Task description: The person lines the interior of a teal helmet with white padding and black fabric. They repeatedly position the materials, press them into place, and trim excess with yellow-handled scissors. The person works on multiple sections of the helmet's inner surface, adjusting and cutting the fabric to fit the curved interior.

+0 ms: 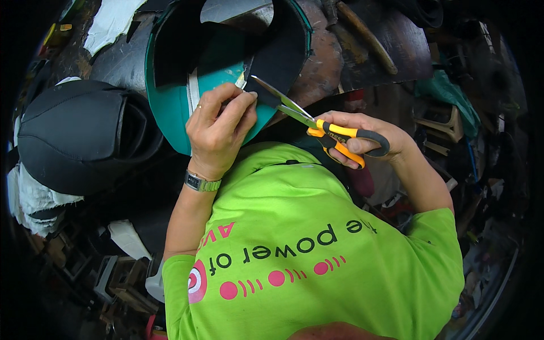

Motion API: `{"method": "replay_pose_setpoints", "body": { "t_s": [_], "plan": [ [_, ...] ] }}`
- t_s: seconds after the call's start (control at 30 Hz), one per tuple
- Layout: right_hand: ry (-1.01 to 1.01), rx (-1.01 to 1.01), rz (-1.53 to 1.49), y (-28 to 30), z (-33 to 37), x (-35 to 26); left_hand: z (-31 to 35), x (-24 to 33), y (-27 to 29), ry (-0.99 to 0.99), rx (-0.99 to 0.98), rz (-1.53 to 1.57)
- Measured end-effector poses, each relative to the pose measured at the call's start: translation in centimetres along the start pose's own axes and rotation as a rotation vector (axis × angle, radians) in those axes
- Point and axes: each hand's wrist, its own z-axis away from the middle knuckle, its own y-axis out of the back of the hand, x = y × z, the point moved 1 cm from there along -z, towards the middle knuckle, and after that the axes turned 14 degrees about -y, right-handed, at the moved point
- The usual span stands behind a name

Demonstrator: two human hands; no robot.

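Observation:
A curved green and black sheet-material piece stands before me, its green inner face showing and a white strip running down it. My left hand, with a ring and a metal watch, is pinching the piece's near edge, next to a small pale-yellow bit. My right hand grips yellow-and-black-handled scissors. Their blades are spread and point left, close to a black flap by my left fingertips. Whether the blades touch that flap I cannot tell.
A black padded, rounded piece lies to the left, with white cloth beneath it. On the dark worktable rests a wooden-handled tool. Another white cloth is at the far left. Small wooden stools stand below.

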Motion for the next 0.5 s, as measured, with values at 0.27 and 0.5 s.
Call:
{"method": "replay_pose_setpoints", "body": {
  "t_s": [0.27,0.5],
  "plan": [
    [-0.009,-0.047,-0.044,0.65,-0.04,0.22,-0.03,-0.15,-0.08,-0.029,0.023,-0.002],
    [0.019,-0.031,0.056,0.11,-0.24,-0.07,0.05,-0.04,-0.18,-0.024,0.045,0.007]
  ]
}}
